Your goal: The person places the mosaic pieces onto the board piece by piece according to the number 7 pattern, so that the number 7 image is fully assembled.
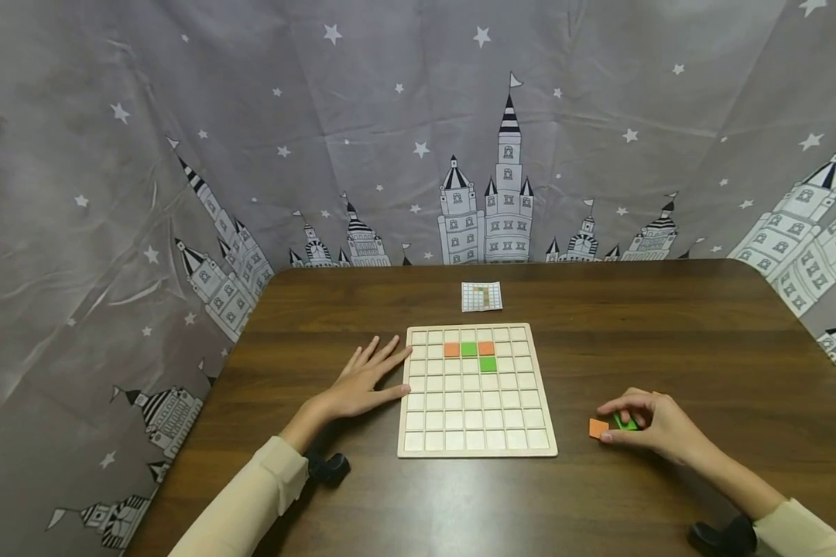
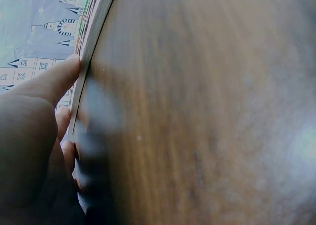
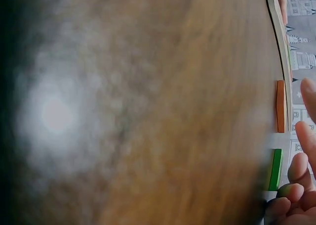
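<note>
Grey castle-printed cloth (image 1: 383, 100) backs the brown wooden table (image 1: 669, 325); head view: my spread left hand (image 1: 362, 387) touches a pale wooden grid board (image 1: 473, 401) at its left edge; right of it my right hand (image 1: 658, 425), thumb and forefinger apart, is beside a square orange tile (image 1: 597, 428) and a green tile (image 1: 625, 423); left wrist: my thumb meets the board; right wrist: both tiles lie on the table

Left hand (image 1: 362, 387) left of centre in head view, back up, fingers straight and spread, thumb pointing right. Left forearm (image 1: 244, 499) sleeved, angled up from bottom edge. Right hand (image 1: 655, 424) lower right, thumb and index parted, other fingers loosely bent. Right forearm (image 1: 731, 480) extends from bottom-right corner.
</note>
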Demonstrator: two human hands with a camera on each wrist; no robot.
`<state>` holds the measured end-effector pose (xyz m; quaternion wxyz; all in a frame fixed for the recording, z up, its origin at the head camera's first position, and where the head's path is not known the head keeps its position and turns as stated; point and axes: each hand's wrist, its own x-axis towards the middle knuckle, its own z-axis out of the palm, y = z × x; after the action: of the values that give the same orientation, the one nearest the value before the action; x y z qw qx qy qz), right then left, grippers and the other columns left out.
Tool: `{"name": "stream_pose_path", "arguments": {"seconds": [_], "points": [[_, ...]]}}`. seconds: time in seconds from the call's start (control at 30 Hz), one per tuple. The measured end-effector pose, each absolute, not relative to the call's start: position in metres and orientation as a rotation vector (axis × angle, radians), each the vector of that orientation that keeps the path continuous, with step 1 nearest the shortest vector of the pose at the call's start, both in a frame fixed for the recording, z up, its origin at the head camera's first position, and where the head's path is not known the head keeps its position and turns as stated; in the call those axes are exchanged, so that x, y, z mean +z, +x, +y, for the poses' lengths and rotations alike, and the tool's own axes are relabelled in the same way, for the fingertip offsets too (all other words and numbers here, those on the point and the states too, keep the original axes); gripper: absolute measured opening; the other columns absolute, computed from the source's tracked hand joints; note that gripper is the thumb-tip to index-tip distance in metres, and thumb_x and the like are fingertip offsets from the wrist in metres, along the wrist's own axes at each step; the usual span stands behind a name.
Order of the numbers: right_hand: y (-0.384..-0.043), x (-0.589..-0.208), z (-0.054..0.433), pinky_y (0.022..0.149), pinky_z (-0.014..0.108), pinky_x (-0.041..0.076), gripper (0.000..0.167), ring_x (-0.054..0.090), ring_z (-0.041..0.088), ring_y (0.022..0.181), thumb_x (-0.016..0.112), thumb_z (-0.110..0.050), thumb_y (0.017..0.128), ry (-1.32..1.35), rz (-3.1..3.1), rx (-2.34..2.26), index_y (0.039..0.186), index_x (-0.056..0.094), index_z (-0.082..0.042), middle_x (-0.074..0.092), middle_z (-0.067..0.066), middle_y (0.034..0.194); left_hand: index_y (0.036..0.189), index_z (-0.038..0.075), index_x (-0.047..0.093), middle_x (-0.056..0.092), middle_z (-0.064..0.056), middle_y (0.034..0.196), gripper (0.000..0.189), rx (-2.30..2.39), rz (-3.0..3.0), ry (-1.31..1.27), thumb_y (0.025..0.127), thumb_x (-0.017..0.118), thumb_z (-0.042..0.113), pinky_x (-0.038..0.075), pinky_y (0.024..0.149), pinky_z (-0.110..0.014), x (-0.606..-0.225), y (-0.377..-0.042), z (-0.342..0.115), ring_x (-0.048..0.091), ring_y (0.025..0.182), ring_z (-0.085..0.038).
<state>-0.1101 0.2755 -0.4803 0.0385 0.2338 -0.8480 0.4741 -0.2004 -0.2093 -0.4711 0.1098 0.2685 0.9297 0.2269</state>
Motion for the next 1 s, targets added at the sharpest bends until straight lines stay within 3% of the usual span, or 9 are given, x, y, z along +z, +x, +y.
{"name": "stream_pose_path", "arguments": {"seconds": [0.43, 1.0], "points": [[-0.1086, -0.4823, 0.2734, 0.051, 0.023, 0.031, 0.030, 0.038, 0.006, 0.061, 0.093, -0.008, 0.064, 0.764, -2.641, 1.238, 0.089, 0.077, -0.013, 0.047, -0.008, 0.072, 0.160, 0.027, 0.024, 0.012, -0.005, 0.166, 0.073, 0.665, 2.736, 0.788, 0.099, 0.054, 0.052, -0.004, 0.116, -0.060, -0.4715, -0.1994, -0.2105, -0.003, 0.151, -0.036], [-0.1074, -0.4809, 0.2714, 0.049, 0.023, 0.031, 0.026, 0.039, 0.009, 0.060, 0.089, -0.003, 0.068, 0.827, -2.625, 1.241, 0.088, 0.075, -0.011, 0.044, -0.006, 0.071, 0.160, 0.026, 0.024, 0.011, -0.006, 0.166, 0.073, 0.658, 2.732, 0.788, 0.099, 0.054, 0.052, -0.005, 0.116, -0.060, -0.4704, -0.1998, -0.2099, -0.003, 0.151, -0.037]]}}
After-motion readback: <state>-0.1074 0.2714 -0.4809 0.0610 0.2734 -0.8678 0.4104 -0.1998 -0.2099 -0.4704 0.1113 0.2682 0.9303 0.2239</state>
